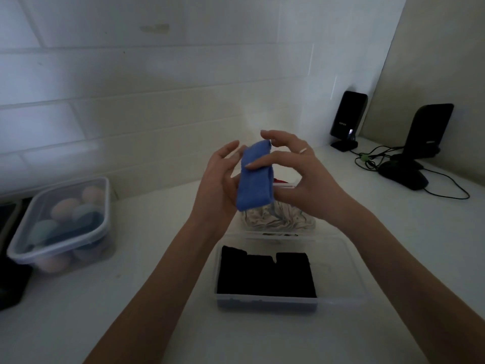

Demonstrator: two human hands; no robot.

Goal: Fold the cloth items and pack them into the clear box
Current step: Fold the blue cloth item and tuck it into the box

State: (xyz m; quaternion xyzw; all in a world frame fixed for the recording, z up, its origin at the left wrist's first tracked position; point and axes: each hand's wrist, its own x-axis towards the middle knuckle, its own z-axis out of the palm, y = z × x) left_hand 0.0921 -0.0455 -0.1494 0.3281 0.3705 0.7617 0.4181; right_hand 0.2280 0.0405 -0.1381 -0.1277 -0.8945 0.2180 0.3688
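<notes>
Both hands were up, and the folded blue cloth (254, 177) sat between them! The left hand (217, 179) cradled it from behind, fingers curled round its edge; the right hand (296, 177) pinched its top, thumb laid across the front. Below the wrists, the clear box (341, 300) held black folded cloths (265, 274). Beyond it, under the hands, crumpled pale fabric (278, 219) and something red were half hidden, hard to identify.

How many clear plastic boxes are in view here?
3: clear plastic box with black folded cloths nearest; clear plastic box of unfolded cloths behind it, partly hidden by the hands; lidded clear plastic box of round pastel items at left.
</notes>
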